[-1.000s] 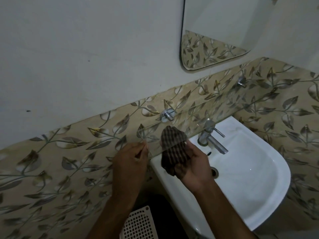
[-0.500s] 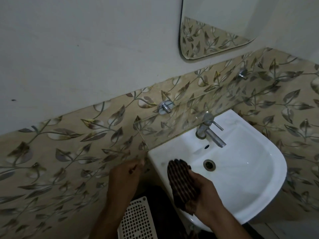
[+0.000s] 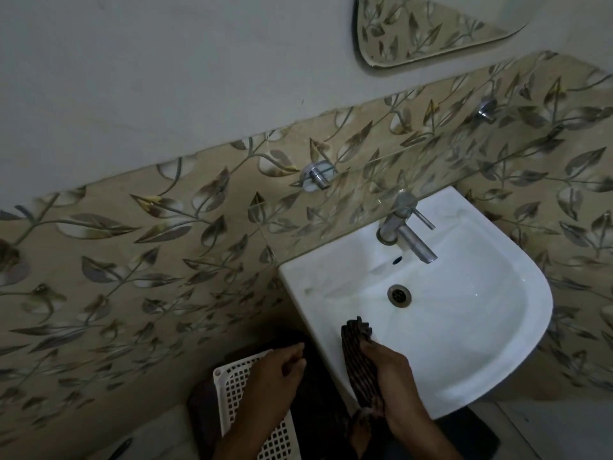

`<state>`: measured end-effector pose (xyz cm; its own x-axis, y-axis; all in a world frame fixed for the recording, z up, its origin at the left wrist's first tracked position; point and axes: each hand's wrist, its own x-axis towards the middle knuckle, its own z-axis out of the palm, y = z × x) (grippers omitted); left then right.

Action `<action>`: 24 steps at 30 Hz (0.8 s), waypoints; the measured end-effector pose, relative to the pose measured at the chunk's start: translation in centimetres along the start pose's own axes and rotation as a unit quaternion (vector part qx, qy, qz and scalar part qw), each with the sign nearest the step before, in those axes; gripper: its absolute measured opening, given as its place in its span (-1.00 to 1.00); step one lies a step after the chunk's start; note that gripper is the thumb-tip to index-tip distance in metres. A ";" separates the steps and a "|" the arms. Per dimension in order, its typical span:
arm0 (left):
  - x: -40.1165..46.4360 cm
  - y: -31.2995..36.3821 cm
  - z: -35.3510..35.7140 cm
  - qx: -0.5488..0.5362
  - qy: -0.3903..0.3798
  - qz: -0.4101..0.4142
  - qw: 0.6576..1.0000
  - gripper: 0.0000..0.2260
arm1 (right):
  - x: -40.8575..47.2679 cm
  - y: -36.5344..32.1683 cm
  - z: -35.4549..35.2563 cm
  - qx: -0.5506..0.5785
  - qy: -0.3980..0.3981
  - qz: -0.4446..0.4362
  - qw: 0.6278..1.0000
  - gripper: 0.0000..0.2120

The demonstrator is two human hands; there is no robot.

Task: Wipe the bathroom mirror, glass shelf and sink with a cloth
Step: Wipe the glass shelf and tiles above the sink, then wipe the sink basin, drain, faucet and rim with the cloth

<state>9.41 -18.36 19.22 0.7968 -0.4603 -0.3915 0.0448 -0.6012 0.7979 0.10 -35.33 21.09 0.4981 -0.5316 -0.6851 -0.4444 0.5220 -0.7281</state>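
On the left, my left hand (image 3: 278,370) hangs loosely curled, gripping nothing, above the white lattice plastic basket (image 3: 232,393). To its right, my right hand (image 3: 388,376) is clamped on the dark striped cloth (image 3: 360,363), pressing it against the near-left rim of the white ceramic sink (image 3: 497,327).

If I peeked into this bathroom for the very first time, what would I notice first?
The bright white sink at the lower right stands out against the dim leaf-patterned tiles, with a metal tap over it. At its front edge, the right hand grips a dark striped cloth. The left hand hangs empty above a white lattice basket.
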 end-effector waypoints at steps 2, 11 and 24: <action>0.6 0.0 0.6 -0.008 0.025 -0.008 1.000 -0.69 | 1.0 0.2 0.6 -0.177 0.009 -0.108 0.978 -0.77; 2.3 0.7 2.3 -0.013 0.043 0.029 0.999 -0.65 | 3.9 3.1 6.7 -0.517 0.020 -0.336 0.787 -0.61; 4.5 -0.4 4.0 -0.038 0.116 0.026 0.992 -0.67 | 11.6 -0.1 10.8 -0.536 0.030 -0.422 0.731 -0.58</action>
<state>10.56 -22.79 15.31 0.9158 -0.3216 -0.2406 0.0386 -0.5258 0.8497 13.96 -34.29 13.49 0.9118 -0.4084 0.0417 -0.3428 -0.8134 -0.4700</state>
